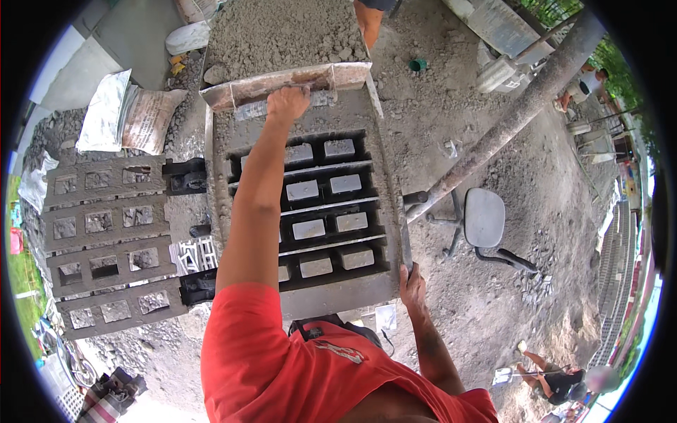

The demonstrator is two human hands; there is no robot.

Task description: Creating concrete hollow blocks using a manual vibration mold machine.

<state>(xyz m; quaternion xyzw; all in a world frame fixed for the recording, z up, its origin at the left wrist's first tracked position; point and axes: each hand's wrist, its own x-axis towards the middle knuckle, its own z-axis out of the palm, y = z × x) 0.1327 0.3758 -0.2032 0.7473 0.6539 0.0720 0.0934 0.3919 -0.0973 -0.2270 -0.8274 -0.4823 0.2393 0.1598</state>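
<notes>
My left hand [288,103] is closed around the handle bar [323,99] of a rusty metal scraper box [243,90]. Behind the box lies a heap of damp grey concrete mix [282,32]. Nearer to me is a block mould [333,169], with dark slots around several pale rectangular cores [309,229]; my left forearm covers part of its left side. At the right front of the machine table [338,299], my right hand [413,285] has its fingers bent around the lower end of a narrow metal bar [405,247]; part of that grip is hidden.
Several hollow concrete blocks [106,220] lie in rows at the left. Sacks [151,120] stand behind them. To the right, a thick slanting pole [508,120] rises past a grey chair [484,217]. A person's leg [368,25] shows behind the mix; other people are at the right.
</notes>
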